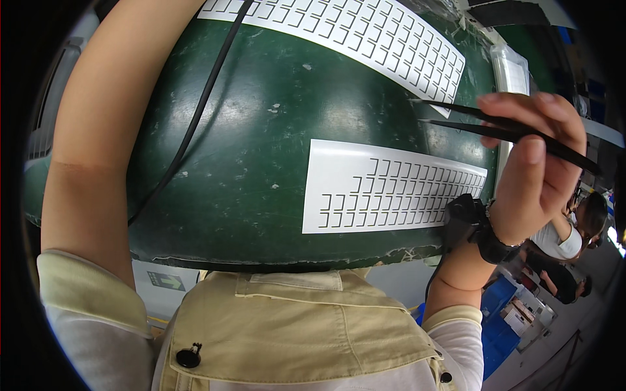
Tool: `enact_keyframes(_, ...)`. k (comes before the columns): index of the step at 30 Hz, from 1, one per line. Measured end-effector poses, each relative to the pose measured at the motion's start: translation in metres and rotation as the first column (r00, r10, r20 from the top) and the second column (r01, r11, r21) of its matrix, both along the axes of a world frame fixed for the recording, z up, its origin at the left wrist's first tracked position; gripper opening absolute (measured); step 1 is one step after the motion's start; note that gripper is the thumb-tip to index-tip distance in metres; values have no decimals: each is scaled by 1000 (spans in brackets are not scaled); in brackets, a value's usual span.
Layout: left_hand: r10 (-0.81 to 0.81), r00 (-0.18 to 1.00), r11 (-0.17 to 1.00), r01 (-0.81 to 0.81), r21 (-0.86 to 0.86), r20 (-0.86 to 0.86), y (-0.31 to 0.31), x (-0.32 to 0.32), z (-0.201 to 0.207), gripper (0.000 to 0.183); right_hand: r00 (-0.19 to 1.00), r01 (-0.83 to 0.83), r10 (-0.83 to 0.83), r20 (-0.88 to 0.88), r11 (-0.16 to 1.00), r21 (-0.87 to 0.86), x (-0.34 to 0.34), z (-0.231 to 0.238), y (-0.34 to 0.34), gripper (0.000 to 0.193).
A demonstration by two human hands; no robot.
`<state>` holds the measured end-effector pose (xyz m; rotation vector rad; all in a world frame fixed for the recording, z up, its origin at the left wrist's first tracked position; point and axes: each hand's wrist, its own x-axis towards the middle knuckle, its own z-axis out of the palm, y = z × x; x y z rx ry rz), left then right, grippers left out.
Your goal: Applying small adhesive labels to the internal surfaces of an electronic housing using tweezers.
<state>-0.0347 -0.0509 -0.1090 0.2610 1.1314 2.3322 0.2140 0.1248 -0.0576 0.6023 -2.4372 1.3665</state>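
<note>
Right hand (538, 173), holding black tweezers (495, 132), tips apart. Green table (261, 117), bearing 2 white sheets (394, 192), dark-marked. 1 black cable (204, 96).

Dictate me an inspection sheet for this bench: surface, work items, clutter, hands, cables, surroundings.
Surface: green tabletop, scuffed, worn along the near edge.
Work items: near white sheet and far white sheet, both with rows of dark L-shapes, printed or separate I can't tell; black tweezers, tips apart.
Clutter: clear plastic-looking pack by the right edge.
Hands: right hand holds the tweezers; left hand out of view, left forearm running off the top.
Cables: one black cable across the table's left part.
Surroundings: other people and blue bins off to the right.
</note>
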Motion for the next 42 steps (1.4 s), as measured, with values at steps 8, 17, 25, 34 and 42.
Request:
enact_keyframes(8, -45, 999, 999, 45, -3, -2, 9, -6, 0, 24, 984, -80, 59, 169, 990, 118, -3, -1, 7, 22)
enact_keyframes(17, -1, 1000, 1000, 1, -1, -15, 9, 2, -1, 25, 1000, 10, -11, 29, 1000, 26, 1, -7, 0, 27)
enact_keyframes(25, 10, 1000, 1000, -10, 8, 16, 14, 7, -5, 25, 998, -51, 46, 49, 993, 105, 7, -7, 13, 23)
enact_keyframes(34, 0, 1000, 1000, 0, 7, -14, 9, -1, -4, 25, 998, -64, 63, 24, 996, 69, -2, -8, 6, 25)
enact_keyframes(42, 12, 1000, 1000, -12, -7, 10, 7, 0, -3, 25, 998, -44, 47, -47, 997, 61, -2, -3, 7, 20)
